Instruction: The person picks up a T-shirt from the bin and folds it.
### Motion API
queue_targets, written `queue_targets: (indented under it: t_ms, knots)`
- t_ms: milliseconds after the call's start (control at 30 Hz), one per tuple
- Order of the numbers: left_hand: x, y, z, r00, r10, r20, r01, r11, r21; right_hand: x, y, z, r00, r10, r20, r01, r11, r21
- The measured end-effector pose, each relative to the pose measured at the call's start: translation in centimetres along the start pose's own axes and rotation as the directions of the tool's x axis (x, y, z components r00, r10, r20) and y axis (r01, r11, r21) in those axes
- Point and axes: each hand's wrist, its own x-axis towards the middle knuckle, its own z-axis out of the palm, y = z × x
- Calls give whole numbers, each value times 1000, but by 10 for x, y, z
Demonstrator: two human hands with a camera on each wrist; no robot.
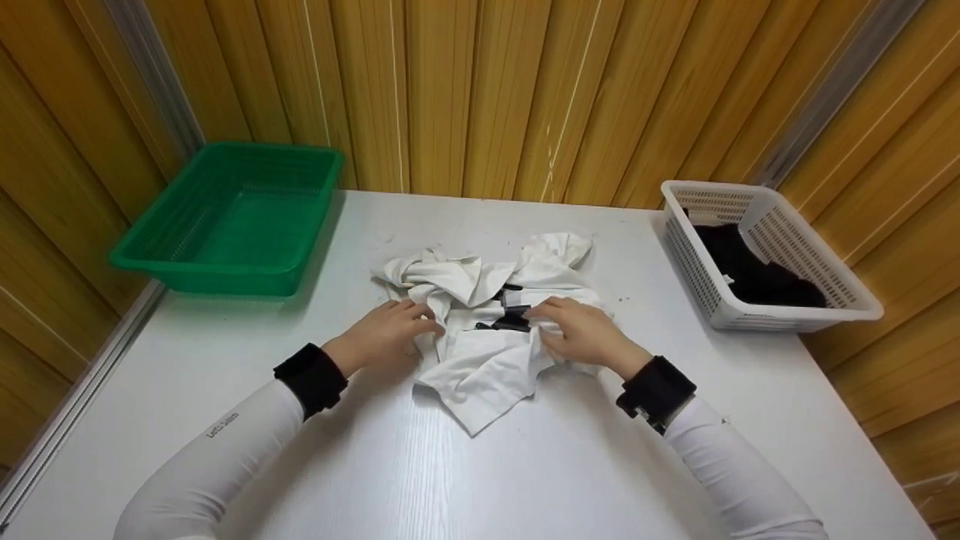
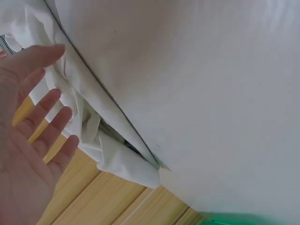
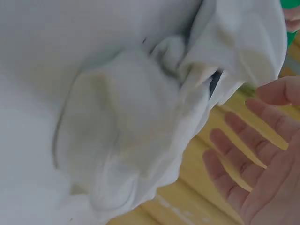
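Observation:
A crumpled white cloth (image 1: 487,371) lies in folds on the table, with a small black piece (image 1: 513,321) showing at its middle; its exact kind cannot be made out. At the cloth's left edge is my left hand (image 1: 388,335), and the left wrist view shows its fingers (image 2: 49,119) spread and loosely bent, pinching nothing. On the other side, my right hand (image 1: 581,332) is at the cloth near the black piece. Its fingers (image 3: 241,152) look relaxed and apart in the right wrist view. Whether either hand touches the fabric is hard to tell.
A green plastic basket (image 1: 217,268) stands at the back left of the white table (image 1: 360,480). At the back right, a white perforated basket (image 1: 795,315) holds black cloth (image 1: 757,270). Wood-patterned walls (image 1: 480,97) enclose the table's back and sides.

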Motion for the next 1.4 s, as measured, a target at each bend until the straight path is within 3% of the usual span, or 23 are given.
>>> queue_targets:
  t_ms: [133,200,267,333,467,567,767,967,1033,1133,1267,1333,1400]
  knots:
    - [3,3,7,989,-82,123,92,993,-73,3,-21,13,984,-104,145,98,994,51]
    - [5,3,11,985,-100,139,110,992,-69,3,-24,18,971,-124,204,115,992,56]
    - [7,2,15,993,-74,94,76,997,-17,3,-23,24,966,-144,216,136,989,49]
    - [9,-1,18,1000,-29,8,29,997,73,2,-18,28,970,-151,189,146,988,41]
    - [12,-7,23,988,61,-142,-19,960,278,-1,-4,32,978,-172,116,170,985,26]
    - [13,-10,20,984,68,-163,-9,941,339,-5,6,29,979,-181,92,179,984,20]
    - [9,-18,5,984,62,-165,-2,941,337,-12,28,23,986,-156,58,157,987,-26]
    - [-4,-22,-18,983,48,-178,17,937,348,-19,48,19,998,-45,32,45,999,-12]
    - [-7,-19,-23,979,95,-178,-23,928,371,-20,50,18,1000,-7,30,6,1000,14]
    - [-9,-10,-26,966,213,-144,-137,901,412,-20,50,17,999,24,26,-25,999,20]
    - [-10,6,-21,926,375,-46,-316,835,451,-19,50,17,998,48,28,-49,999,14]
    - [-11,11,-17,905,425,-17,-366,797,480,-19,50,17,998,51,28,-51,999,6]
    - [-14,12,-14,899,438,-13,-370,776,511,-19,51,17,999,49,18,-49,999,-6]
